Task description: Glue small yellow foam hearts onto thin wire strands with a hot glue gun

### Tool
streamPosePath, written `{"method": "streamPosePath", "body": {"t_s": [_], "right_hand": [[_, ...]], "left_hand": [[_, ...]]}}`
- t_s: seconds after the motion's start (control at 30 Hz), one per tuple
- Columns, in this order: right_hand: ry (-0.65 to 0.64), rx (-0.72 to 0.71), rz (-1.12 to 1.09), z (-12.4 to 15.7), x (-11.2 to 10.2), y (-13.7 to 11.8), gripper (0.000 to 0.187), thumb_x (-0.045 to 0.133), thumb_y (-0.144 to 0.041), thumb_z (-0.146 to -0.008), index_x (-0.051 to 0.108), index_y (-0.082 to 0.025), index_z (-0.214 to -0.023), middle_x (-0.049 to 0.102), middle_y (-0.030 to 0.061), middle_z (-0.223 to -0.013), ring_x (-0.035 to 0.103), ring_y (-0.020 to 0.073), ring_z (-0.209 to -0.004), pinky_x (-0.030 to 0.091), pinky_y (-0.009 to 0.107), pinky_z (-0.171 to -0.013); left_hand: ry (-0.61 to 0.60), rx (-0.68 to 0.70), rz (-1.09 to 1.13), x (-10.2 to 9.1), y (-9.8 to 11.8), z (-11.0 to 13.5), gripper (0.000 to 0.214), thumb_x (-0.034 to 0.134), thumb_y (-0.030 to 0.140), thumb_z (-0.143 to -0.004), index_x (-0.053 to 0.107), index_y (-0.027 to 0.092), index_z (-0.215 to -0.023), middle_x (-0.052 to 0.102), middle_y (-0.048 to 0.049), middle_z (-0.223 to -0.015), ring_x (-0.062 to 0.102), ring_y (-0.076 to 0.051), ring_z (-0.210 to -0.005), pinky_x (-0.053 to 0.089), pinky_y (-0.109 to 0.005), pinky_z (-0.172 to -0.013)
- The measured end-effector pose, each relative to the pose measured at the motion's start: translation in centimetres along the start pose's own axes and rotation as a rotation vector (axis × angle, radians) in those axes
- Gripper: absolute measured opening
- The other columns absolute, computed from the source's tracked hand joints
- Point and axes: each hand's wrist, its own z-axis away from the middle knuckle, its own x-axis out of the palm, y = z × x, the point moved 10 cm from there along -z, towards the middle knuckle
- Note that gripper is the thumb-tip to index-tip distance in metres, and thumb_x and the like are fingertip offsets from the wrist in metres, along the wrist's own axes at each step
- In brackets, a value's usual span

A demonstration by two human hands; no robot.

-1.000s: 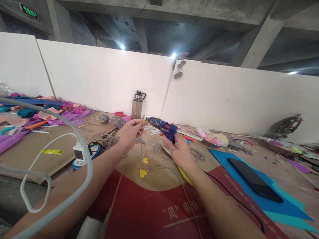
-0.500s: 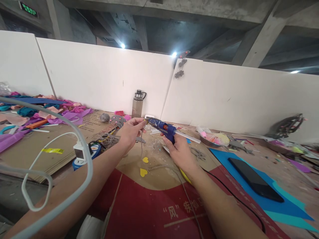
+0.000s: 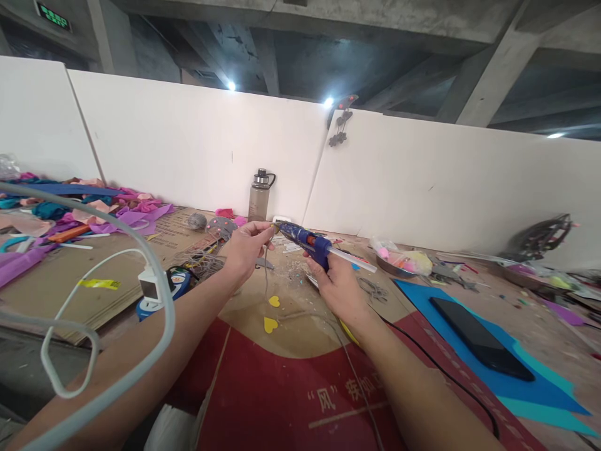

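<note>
My right hand (image 3: 339, 287) grips a blue hot glue gun (image 3: 305, 238) with a white glue stick poking out of its back; the nozzle points left. My left hand (image 3: 245, 248) is closed in a pinch on a thin grey cord (image 3: 265, 275), right at the nozzle tip. The cord hangs down toward the cardboard. Two small yellow hearts (image 3: 271, 313) lie on the cardboard below my hands. The gun's black cable (image 3: 441, 369) trails along my right forearm.
A water bottle (image 3: 258, 195) stands at the white partition. Purple and pink scraps (image 3: 94, 213) pile at the left. A white charger and cable (image 3: 149, 288) lie near my left arm. A black phone (image 3: 479, 341) rests on blue sheets at the right.
The glue gun has tilted slightly, so its glue stick shows more at the back. Both hands stay at the nozzle, almost still.
</note>
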Motion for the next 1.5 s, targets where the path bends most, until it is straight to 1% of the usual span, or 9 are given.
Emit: {"method": "streamPosePath", "body": {"t_s": [0.2, 0.4, 0.57, 0.77, 0.93, 1.07, 1.23, 1.4, 1.5], "right_hand": [[-0.001, 0.006, 0.001, -0.06, 0.00, -0.11, 0.024, 0.047, -0.038, -0.090, 0.062, -0.022, -0.101, 0.067, 0.0119, -0.114, 0.059, 0.0295, -0.111, 0.047, 0.046, -0.092], [-0.003, 0.022, 0.013, 0.12, 0.11, 0.21, 0.025, 0.047, -0.038, -0.091, 0.062, -0.022, -0.101, 0.068, 0.0113, -0.108, 0.061, 0.0290, -0.107, 0.048, 0.045, -0.088], [0.013, 0.003, 0.022, 0.12, -0.04, -0.01, 0.022, 0.048, -0.037, -0.090, 0.062, -0.023, -0.100, 0.068, 0.0105, -0.106, 0.061, 0.0288, -0.104, 0.049, 0.043, -0.086], [0.013, -0.020, 0.039, -0.01, -0.11, -0.42, 0.020, 0.048, -0.036, -0.091, 0.061, -0.022, -0.098, 0.068, 0.0109, -0.108, 0.062, 0.0275, -0.104, 0.049, 0.041, -0.087], [0.015, -0.010, 0.036, 0.09, -0.10, -0.17, 0.025, 0.047, -0.037, -0.092, 0.061, -0.022, -0.107, 0.068, 0.0109, -0.108, 0.061, 0.0278, -0.105, 0.049, 0.042, -0.088], [0.004, -0.014, 0.046, 0.16, 0.00, -0.26, 0.032, 0.046, -0.037, -0.092, 0.057, -0.022, -0.118, 0.068, 0.0107, -0.109, 0.062, 0.0275, -0.104, 0.049, 0.042, -0.087], [0.008, -0.022, 0.059, 0.11, -0.08, -0.43, 0.035, 0.046, -0.036, -0.093, 0.056, -0.021, -0.122, 0.067, 0.0109, -0.111, 0.061, 0.0273, -0.105, 0.049, 0.041, -0.087], [0.001, -0.019, 0.040, 0.05, -0.03, -0.26, 0.031, 0.046, -0.037, -0.092, 0.058, -0.021, -0.116, 0.068, 0.0112, -0.109, 0.060, 0.0272, -0.106, 0.047, 0.043, -0.090], [-0.006, 0.029, 0.005, -0.01, -0.03, 0.20, 0.028, 0.048, -0.038, -0.090, 0.061, -0.020, -0.108, 0.068, 0.0121, -0.106, 0.061, 0.0271, -0.101, 0.046, 0.043, -0.089]], "left_hand": [[0.013, 0.001, -0.007, -0.11, -0.07, -0.02, 0.029, 0.078, 0.037, -0.062, 0.067, 0.015, -0.077, 0.056, 0.0029, -0.052, 0.049, -0.006, -0.043, 0.020, -0.017, -0.037], [0.008, -0.006, 0.000, -0.04, 0.00, -0.02, 0.029, 0.078, 0.036, -0.062, 0.067, 0.014, -0.077, 0.056, 0.0028, -0.050, 0.047, -0.005, -0.042, 0.020, -0.017, -0.037], [-0.002, -0.017, -0.020, 0.03, -0.15, -0.07, 0.028, 0.077, 0.036, -0.063, 0.067, 0.014, -0.077, 0.055, 0.0032, -0.048, 0.042, -0.004, -0.039, 0.019, -0.017, -0.036], [0.010, -0.009, 0.002, -0.18, -0.10, -0.11, 0.027, 0.077, 0.035, -0.063, 0.066, 0.015, -0.078, 0.054, 0.0036, -0.048, 0.042, -0.005, -0.039, 0.019, -0.017, -0.037], [-0.007, 0.001, -0.035, 0.01, -0.09, -0.08, 0.025, 0.075, 0.034, -0.065, 0.067, 0.015, -0.079, 0.054, 0.0035, -0.048, 0.042, -0.005, -0.040, 0.020, -0.017, -0.037], [-0.001, -0.017, -0.013, -0.03, -0.13, -0.04, 0.024, 0.075, 0.033, -0.065, 0.066, 0.015, -0.078, 0.054, 0.0036, -0.048, 0.041, -0.004, -0.040, 0.019, -0.017, -0.037], [-0.006, -0.024, -0.010, 0.15, 0.01, 0.08, 0.025, 0.075, 0.033, -0.065, 0.066, 0.014, -0.078, 0.053, 0.0037, -0.049, 0.040, -0.004, -0.040, 0.019, -0.017, -0.037], [-0.012, -0.035, -0.012, 0.12, -0.21, -0.05, 0.027, 0.077, 0.034, -0.063, 0.066, 0.014, -0.078, 0.053, 0.0039, -0.050, 0.042, -0.004, -0.041, 0.020, -0.017, -0.038], [0.013, -0.075, 0.031, -0.44, -0.74, -0.43, 0.028, 0.078, 0.034, -0.061, 0.063, 0.015, -0.075, 0.053, 0.0042, -0.054, 0.044, -0.004, -0.042, 0.019, -0.017, -0.037]]}}
